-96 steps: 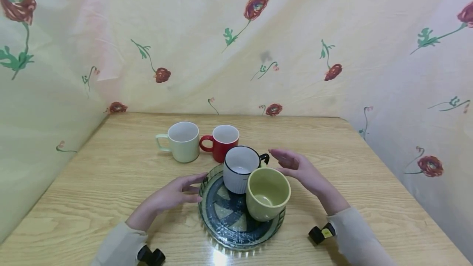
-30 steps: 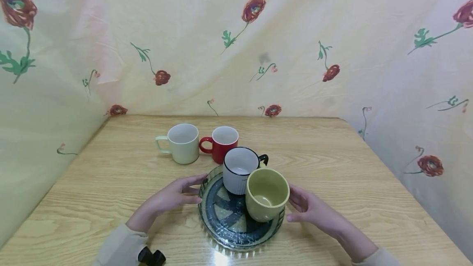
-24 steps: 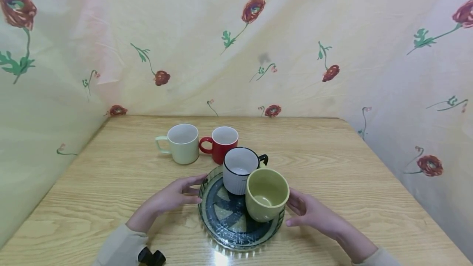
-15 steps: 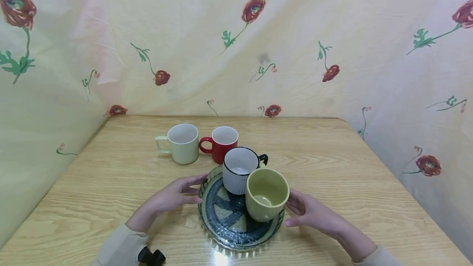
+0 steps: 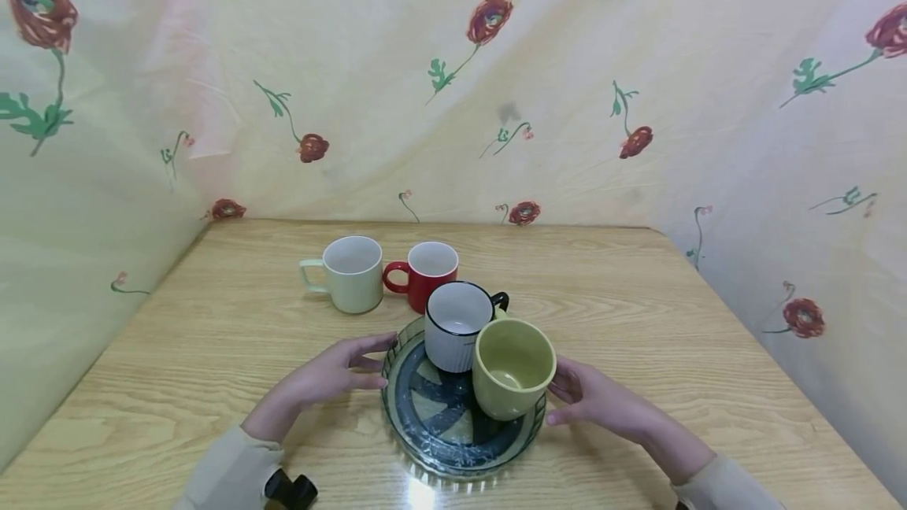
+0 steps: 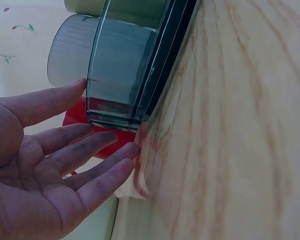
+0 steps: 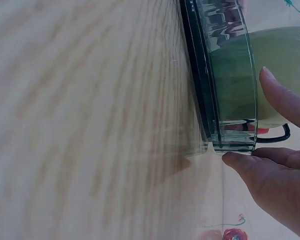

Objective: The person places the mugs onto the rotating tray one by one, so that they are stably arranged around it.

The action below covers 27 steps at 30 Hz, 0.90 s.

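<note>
A round dish (image 5: pixel 432 447) with a clear ribbed glass wall and a dark patterned base stands on the wooden table. On it are a white enamel mug (image 5: pixel 449 349) with black rim and handle, and a yellow mug (image 5: pixel 506 400), both upright. My left hand (image 5: pixel 333 375) is at the dish's left rim, fingers spread and fairly straight; in the left wrist view its thumb tip meets the glass wall. My right hand (image 5: pixel 602 400) is at the right rim beside the yellow mug, thumb and fingers apart, fingertips at the glass wall. The yellow mug partly hides its fingertips.
Behind the dish, a pale green mug (image 5: pixel 353 286) and a red mug (image 5: pixel 427 282) stand on the table (image 5: pixel 673 313), handles to the left. The red one is close behind the enamel mug. A flowered cloth (image 5: pixel 397 85) surrounds the table at back and sides.
My right hand came from behind the yellow mug to the right rim, then slid slightly away from me. The dish and its mugs have just turned slightly counterclockwise. My left hand stayed.
</note>
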Each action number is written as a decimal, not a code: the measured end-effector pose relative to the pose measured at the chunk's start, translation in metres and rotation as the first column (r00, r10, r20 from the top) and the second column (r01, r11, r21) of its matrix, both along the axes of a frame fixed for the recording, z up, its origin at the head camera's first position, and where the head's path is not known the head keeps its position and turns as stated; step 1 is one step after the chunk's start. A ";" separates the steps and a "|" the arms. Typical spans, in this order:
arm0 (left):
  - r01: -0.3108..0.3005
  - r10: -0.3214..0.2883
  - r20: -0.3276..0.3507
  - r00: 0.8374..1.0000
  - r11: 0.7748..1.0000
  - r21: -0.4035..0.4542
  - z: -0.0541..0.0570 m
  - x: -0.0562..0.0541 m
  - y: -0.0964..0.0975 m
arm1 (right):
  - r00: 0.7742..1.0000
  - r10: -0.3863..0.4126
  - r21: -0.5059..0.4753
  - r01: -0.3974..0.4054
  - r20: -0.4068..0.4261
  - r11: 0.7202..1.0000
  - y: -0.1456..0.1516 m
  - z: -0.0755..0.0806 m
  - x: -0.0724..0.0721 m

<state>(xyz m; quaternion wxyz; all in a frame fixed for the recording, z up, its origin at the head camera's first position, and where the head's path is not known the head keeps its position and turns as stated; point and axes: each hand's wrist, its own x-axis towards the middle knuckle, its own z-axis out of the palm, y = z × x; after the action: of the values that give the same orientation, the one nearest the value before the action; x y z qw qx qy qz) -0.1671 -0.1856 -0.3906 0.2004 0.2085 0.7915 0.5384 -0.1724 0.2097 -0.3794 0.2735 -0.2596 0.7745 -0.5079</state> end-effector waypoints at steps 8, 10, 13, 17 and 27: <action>-0.005 0.005 -0.001 1.000 1.000 0.002 -0.001 -0.001 -0.002 | 0.999 0.041 -0.010 -0.041 0.004 0.999 -0.002 -0.001 -0.010; -0.010 0.010 -0.001 1.000 1.000 0.004 -0.001 -0.001 -0.002 | 0.999 0.049 -0.001 -0.049 0.010 0.999 -0.002 0.000 -0.011; -0.019 0.019 -0.014 1.000 1.000 -0.001 -0.001 -0.001 -0.002 | 0.997 0.068 -0.003 -0.068 0.026 0.998 -0.002 0.000 -0.015; -0.053 0.052 -0.052 0.997 0.998 -0.013 0.002 -0.002 -0.006 | 0.996 0.084 -0.006 -0.084 0.030 0.996 -0.002 -0.002 -0.018; -0.310 0.306 -0.230 0.924 0.950 0.016 0.028 -0.010 -0.040 | 0.996 0.084 -0.003 -0.084 0.032 0.996 -0.002 -0.003 -0.021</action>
<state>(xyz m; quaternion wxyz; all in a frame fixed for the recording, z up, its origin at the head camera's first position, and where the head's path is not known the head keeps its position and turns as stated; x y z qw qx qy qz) -0.1772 -0.2261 -0.3622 0.0224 0.1405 0.8377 0.5273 -0.1935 0.2073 -0.3820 0.3070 -0.2839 0.7577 -0.5010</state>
